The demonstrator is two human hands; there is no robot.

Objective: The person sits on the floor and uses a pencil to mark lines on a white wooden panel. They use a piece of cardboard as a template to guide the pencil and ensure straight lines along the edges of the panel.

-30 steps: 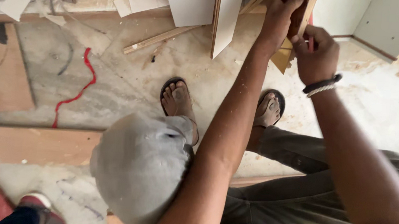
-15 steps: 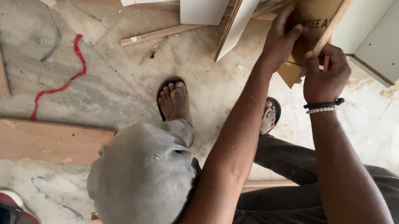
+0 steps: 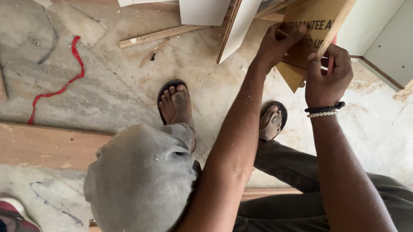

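Marble floor [image 3: 121, 75], pale and dusty with wood shavings, fills most of the view. Long brown wooden plank [image 3: 32, 144] lies flat across the near left. White laminate offcuts [image 3: 203, 3] lean at the far centre, with a thin wooden strip [image 3: 158, 36] flat on the floor just near of them. Grey trouser knee [image 3: 142, 184] near centre, two sandalled feet [image 3: 175, 104] beyond it. Red cord [image 3: 62, 82] snakes over the floor at left.

Brown plywood piece with black printing [image 3: 312, 21] is held up off the floor at far right, tilted, one corner pointing down. Left hand [image 3: 276, 45] grips its left edge, fingers [image 3: 291, 32] curled over the face, closed on the board. Right hand [image 3: 328, 79], wrist wearing black and white bead bracelets [image 3: 324, 110], closes on the lower right edge; a red object [image 3: 331, 62] shows between its fingers, can't tell what it is.
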